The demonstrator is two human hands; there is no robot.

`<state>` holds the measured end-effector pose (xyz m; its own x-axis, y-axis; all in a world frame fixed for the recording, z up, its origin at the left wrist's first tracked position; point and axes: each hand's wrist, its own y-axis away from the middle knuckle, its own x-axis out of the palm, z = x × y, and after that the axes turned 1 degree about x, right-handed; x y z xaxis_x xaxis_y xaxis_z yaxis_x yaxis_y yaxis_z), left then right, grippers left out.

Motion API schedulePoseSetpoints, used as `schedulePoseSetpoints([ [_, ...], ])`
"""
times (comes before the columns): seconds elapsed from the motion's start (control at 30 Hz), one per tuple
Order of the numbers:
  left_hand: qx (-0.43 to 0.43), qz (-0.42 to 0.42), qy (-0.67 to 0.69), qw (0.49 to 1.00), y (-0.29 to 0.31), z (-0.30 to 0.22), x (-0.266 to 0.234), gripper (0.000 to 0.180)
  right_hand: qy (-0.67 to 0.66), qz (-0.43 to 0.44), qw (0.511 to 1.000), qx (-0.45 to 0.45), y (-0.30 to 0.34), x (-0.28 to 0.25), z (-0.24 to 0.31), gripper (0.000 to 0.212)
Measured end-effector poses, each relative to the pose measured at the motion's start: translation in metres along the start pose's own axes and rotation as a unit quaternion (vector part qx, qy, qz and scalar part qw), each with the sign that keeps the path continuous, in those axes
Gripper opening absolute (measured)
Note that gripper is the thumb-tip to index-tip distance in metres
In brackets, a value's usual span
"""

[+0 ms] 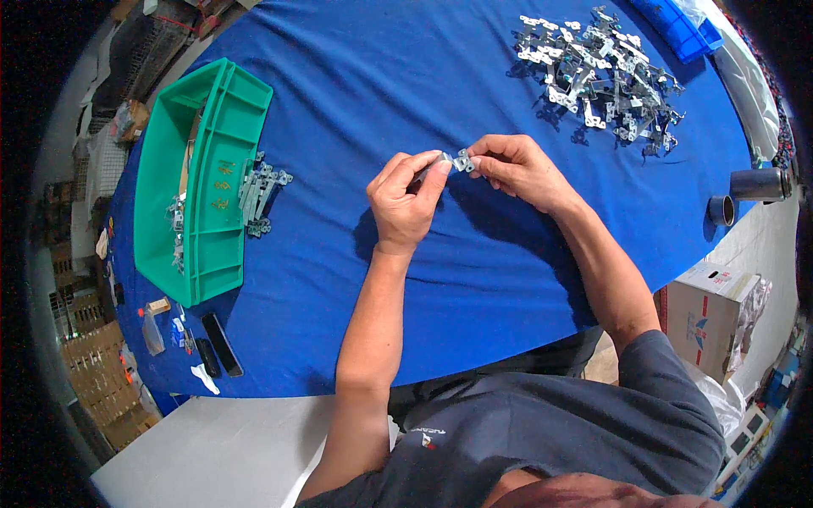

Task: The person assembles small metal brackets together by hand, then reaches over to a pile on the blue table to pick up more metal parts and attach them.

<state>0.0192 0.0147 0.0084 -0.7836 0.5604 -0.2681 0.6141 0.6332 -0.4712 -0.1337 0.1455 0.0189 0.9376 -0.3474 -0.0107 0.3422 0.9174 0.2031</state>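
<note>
Above the middle of the blue cloth, a small silvery metal bracket [462,161] spans the gap between my two hands. My left hand [403,196] is closed, thumb and fingers pinching the bracket's left end. From the other side my right hand [518,169] pinches its right end with thumb and forefinger. My fingers cover much of the part. A loose heap of similar metal brackets [597,76] lies at the far right. Beside the green bin, more brackets [260,196] are laid together in a neat stack.
A green plastic bin [229,178] with some metal parts inside stands at the left. Near the front left lie a dark phone [222,345] and small items. A blue tray [677,30] sits far right; a dark cup [758,184] is at the right edge, a carton [699,317] below.
</note>
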Motion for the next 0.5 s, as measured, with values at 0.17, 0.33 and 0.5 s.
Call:
schedulePoseSetpoints([
  [0.17,-0.008,0.01,0.014,1.0,-0.002,-0.0001,-0.0016,0.01,0.019,0.012,1.0,-0.008,-0.0013,-0.0026,-0.0023,0.017],
  [0.33,-0.021,0.033,0.029,0.999,-0.0008,0.0011,0.0002,0.011,0.009,0.016,1.0,-0.016,-0.002,-0.0057,-0.0071,0.02],
  [0.5,-0.01,0.052,-0.001,0.999,0.0005,-0.0007,0.0002,0.01,-0.053,0.01,0.998,-0.03,-0.0025,-0.0031,-0.0039,0.023],
])
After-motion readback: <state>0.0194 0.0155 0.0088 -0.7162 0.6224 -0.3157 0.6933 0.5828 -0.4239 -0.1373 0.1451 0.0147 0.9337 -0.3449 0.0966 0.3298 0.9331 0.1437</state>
